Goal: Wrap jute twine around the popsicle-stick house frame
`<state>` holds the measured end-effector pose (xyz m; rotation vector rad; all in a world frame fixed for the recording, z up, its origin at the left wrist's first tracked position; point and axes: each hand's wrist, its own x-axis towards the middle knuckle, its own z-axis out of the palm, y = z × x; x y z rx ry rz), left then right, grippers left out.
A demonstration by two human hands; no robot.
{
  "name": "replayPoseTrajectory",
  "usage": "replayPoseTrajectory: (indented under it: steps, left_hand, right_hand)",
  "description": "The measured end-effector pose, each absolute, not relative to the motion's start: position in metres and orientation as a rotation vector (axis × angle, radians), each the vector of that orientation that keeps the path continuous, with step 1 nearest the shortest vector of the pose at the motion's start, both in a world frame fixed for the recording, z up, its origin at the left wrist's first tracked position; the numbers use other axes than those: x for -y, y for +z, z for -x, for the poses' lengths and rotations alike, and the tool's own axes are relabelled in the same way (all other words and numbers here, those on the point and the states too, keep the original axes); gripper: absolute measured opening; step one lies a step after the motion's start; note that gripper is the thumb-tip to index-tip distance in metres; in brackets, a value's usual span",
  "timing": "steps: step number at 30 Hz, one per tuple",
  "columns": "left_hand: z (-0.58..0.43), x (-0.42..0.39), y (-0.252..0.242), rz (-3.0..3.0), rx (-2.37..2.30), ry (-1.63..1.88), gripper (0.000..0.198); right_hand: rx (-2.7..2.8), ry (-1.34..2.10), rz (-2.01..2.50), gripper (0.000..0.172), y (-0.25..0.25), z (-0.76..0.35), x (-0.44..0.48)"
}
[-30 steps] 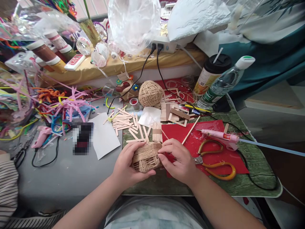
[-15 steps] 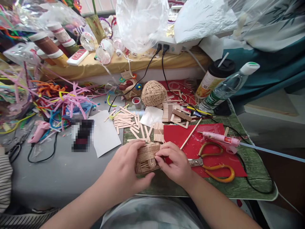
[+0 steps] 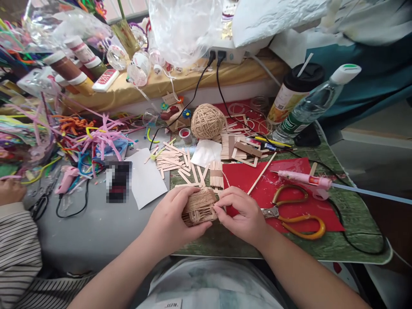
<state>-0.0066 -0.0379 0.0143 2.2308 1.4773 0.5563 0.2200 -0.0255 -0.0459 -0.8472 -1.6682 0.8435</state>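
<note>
My left hand (image 3: pixel 172 214) is wrapped round a small block-like piece wound with jute twine (image 3: pixel 201 201), thumb below and fingers over the top. Its near side has gaps between the strands and a small twine square. At its right end, the fingertips of my right hand (image 3: pixel 240 214) are closed in a pinch on the twine, mostly hidden by the fingers. A thin strand shows just beyond that hand. Beyond the hands sit a ball of twine (image 3: pixel 208 121), a banded bundle of craft sticks (image 3: pixel 216 175) and loose craft sticks (image 3: pixel 172 158).
Orange-handled scissors (image 3: pixel 301 212) and a pink glue gun (image 3: pixel 304 178) lie on red sheet (image 3: pixel 234 171) at right. A water bottle (image 3: pixel 317 103) and a lidded cup (image 3: pixel 294 92) stand behind. At far left are a second glue gun (image 3: pixel 67 179) and another person's striped sleeve (image 3: pixel 19 244).
The twine-wound piece has tilted slightly in my left hand, and my right fingertips stay at its right end. The view has shifted a little; another person's hand now shows at far left.
</note>
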Motion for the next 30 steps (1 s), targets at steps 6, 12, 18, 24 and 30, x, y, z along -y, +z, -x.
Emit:
replayPoseTrajectory:
  steps: [6,12,18,24,30]
  left_hand:
    - [0.011,0.038,0.016,-2.189,-1.407,0.590,0.070]
    - [0.014,0.036,0.015,-2.202,-1.305,0.716,0.071]
    - [0.009,0.027,-0.038,-2.018,-1.068,1.081,0.075]
    - [0.012,0.021,-0.058,-1.985,-1.066,1.018,0.081]
    - [-0.005,0.026,0.001,-2.289,-1.190,0.734,0.111]
  right_hand:
    - [1.607,0.896,0.846,0.010,-0.042,-0.223,0.024]
    - [1.631,0.879,0.827,0.008,-0.042,-0.228,0.025]
    - [1.604,0.743,0.846,0.012,-0.036,-0.232,0.025]
    - [1.627,0.723,0.881,0.014,-0.037,-0.226,0.024]
    - [1.664,0.731,0.872,0.016,-0.040,-0.223,0.027]
